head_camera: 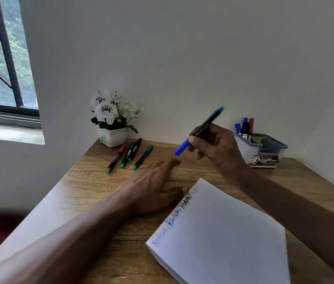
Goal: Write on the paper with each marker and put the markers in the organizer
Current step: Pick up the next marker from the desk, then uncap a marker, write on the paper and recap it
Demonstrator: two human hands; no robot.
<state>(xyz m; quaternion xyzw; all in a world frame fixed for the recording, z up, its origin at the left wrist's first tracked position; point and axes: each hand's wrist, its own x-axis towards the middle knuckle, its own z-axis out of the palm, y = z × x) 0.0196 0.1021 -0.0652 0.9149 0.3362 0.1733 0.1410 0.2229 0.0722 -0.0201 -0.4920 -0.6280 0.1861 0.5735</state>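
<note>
My right hand [213, 146] holds a blue marker [182, 148] in the air above the wooden desk, cap end pointing down-left. My left hand [151, 187] rests flat on the desk with fingers spread, touching the top-left edge of the white paper pad [223, 238]. The pad carries blue and black writing along its left edge. Several markers [130, 154] with red, green and black caps lie side by side near the flower pot. A grey organizer [264, 146] at the back right holds blue, black and red markers [245, 127] upright.
A white pot of white flowers [112, 117] stands at the desk's back left corner against the wall. A small printed box [264, 160] lies in front of the organizer. A window is at the far left.
</note>
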